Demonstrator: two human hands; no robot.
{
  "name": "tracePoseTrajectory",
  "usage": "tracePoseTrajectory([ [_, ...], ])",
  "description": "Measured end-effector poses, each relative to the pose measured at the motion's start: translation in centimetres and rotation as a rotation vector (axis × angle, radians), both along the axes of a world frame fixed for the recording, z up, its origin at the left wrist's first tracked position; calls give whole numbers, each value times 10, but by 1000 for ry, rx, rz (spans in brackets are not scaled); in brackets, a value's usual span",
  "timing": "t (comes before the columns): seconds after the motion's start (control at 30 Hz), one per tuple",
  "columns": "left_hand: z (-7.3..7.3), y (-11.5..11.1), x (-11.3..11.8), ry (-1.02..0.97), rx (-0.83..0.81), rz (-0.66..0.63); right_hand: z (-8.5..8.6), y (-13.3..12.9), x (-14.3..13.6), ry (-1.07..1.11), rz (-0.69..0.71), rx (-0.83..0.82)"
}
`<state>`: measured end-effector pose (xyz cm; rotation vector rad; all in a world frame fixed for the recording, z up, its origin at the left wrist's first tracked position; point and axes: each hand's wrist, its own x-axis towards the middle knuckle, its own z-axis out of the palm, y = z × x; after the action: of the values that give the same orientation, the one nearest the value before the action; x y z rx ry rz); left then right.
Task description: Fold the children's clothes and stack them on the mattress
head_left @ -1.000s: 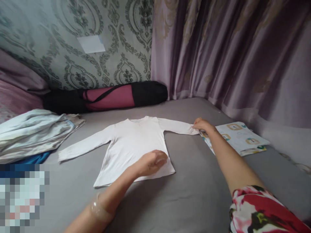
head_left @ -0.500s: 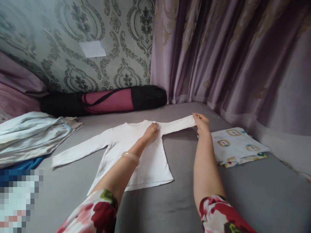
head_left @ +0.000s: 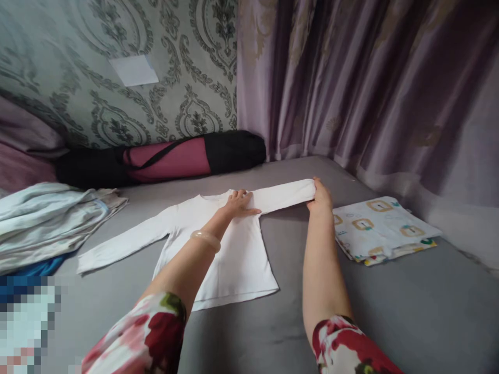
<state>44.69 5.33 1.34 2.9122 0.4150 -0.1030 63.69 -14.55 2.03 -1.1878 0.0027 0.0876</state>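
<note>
A white long-sleeved shirt (head_left: 234, 265) lies spread on a grey bed sheet, its neckline away from me and its hem towards me. My left hand (head_left: 238, 203) rests on the shirt near the shoulder on the right, fingers spread and pressing the cloth. At the far end of the right-hand sleeve, my right hand (head_left: 321, 196) grips the cuff, holding that sleeve stretched out sideways. The fingertips of this hand are partly hidden. The other sleeve lies slanting down to the left, untouched.
Folded patterned cloth (head_left: 385, 226) lies right of my right forearm. A pile of light clothes (head_left: 42, 221) is on the left, with blue fabric (head_left: 39, 267) below. A black and maroon long bag (head_left: 171, 161) lies along the wall, beside purple curtains (head_left: 288, 78).
My left hand has spread its fingers and thumb wider on the shirt. My right hand has shifted slightly at the cuff, and the sleeve looks flatter and wider. The camera view has moved a little.
</note>
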Motion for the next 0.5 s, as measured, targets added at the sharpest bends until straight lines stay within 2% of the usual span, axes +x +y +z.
tracePoseTrajectory([
  [0.1, 7, 3, 7, 64, -3, -10, 19, 9, -10, 41, -48, 143],
  [0.3, 26, -4, 17, 196, -1, 0, 58, 39, -47, -10, 31, 203],
  [0.5, 40, -11, 26, 311, -19, 27, 73, 57, -76, -21, 195, 152],
])
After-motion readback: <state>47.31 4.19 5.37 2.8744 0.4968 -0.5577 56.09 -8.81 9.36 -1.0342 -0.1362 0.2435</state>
